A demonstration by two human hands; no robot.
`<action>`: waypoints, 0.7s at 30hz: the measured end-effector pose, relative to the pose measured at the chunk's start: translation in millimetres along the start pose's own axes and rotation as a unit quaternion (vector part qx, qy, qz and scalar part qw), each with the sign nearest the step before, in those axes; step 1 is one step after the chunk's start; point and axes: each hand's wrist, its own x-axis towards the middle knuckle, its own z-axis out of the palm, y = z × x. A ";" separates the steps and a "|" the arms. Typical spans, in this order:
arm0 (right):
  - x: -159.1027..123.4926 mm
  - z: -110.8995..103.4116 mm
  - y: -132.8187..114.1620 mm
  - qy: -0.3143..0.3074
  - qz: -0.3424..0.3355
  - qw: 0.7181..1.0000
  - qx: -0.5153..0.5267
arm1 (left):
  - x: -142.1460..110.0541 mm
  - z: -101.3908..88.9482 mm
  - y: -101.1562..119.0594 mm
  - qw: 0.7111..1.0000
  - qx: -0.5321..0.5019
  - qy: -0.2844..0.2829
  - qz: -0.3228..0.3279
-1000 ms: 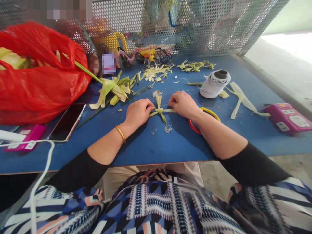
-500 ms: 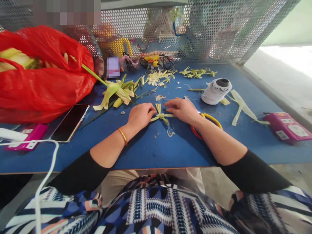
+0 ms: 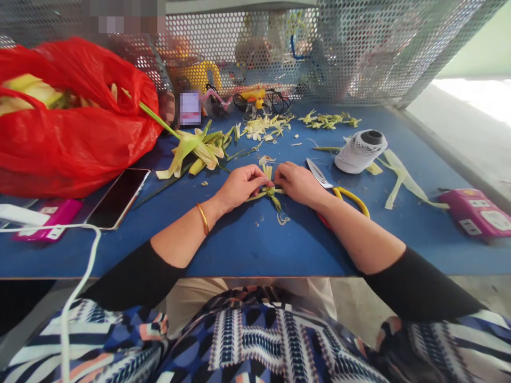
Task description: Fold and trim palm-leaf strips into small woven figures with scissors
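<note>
On the blue table between my hands lies a small knotted figure of pale green husk strips (image 3: 271, 192), with strips sticking out on several sides. My left hand (image 3: 245, 186) has its thumb and fingers pinched at the figure's upper left. My right hand (image 3: 297, 183) is curled over its right side, fingertips close to the upper strips. Scissors (image 3: 350, 198) with yellow and red handles lie partly under my right forearm, their blades showing. Loose thread (image 3: 283, 218) rests just below the figure. A white thread spool (image 3: 355, 154) stands tilted behind the scissors.
A red plastic bag (image 3: 115, 127) of husks fills the left, with a phone (image 3: 118, 199) and a pink box (image 3: 50, 221) in front. Husk pieces (image 3: 195, 149) lie behind my left hand. Knotted pieces (image 3: 329, 121) sit farther back. Another pink box (image 3: 479, 213) is at right. Perforated metal mesh (image 3: 351, 58) closes the back.
My left hand has moved right onto the knotted figure, and my right hand has closed in on its upper strips. The view has shifted slightly, showing more of the scissors' blades.
</note>
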 end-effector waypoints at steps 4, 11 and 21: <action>-0.1 -2.0 0.6 0.013 0.039 0.994 0.104 | -0.7 2.4 2.7 1.000 -0.020 0.000 -0.019; -2.7 -8.0 3.5 0.000 -0.005 0.988 0.152 | 2.5 4.4 -0.8 0.997 -0.064 0.014 -0.041; -2.5 -2.2 -6.8 0.004 0.022 0.927 0.374 | 3.3 4.6 2.2 0.992 -0.106 0.017 -0.066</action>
